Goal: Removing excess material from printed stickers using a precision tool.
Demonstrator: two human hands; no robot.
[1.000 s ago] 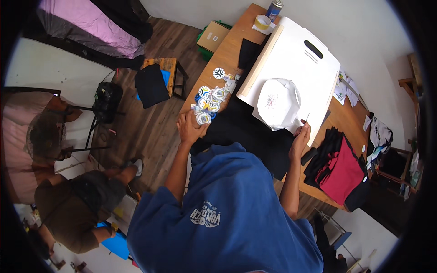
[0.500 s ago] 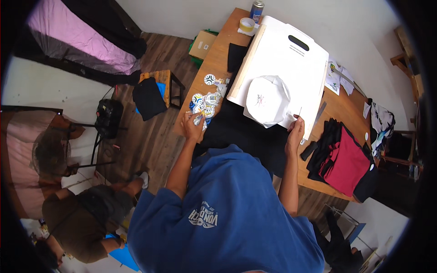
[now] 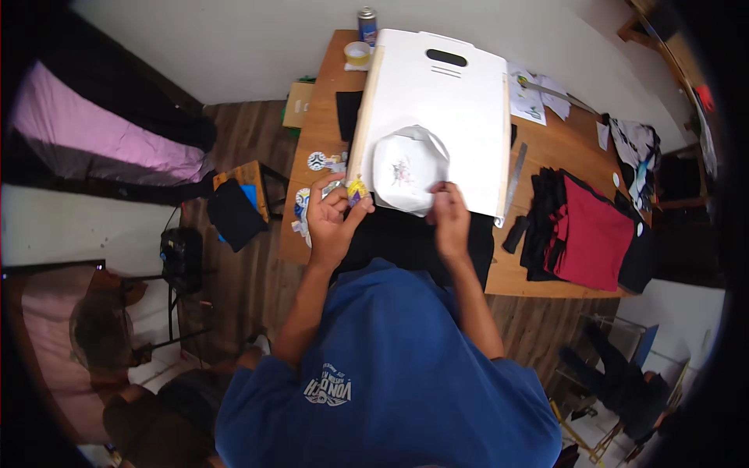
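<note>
Yellow-and-blue sticker (image 3: 356, 189) pinched in left hand (image 3: 331, 222) grip, beside white cap (image 3: 407, 170) on white board (image 3: 441, 117). Right hand (image 3: 450, 221) grip narrow, holding cap's edge. Round stickers (image 3: 316, 161) lie left on desk (image 3: 546, 148); spray can (image 3: 367, 23) far end.

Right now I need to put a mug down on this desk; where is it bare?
Bare wood lies between the metal ruler and the black-and-red garments, and below them along the desk edge. The sticker pile beside the left hand is crowded.
</note>
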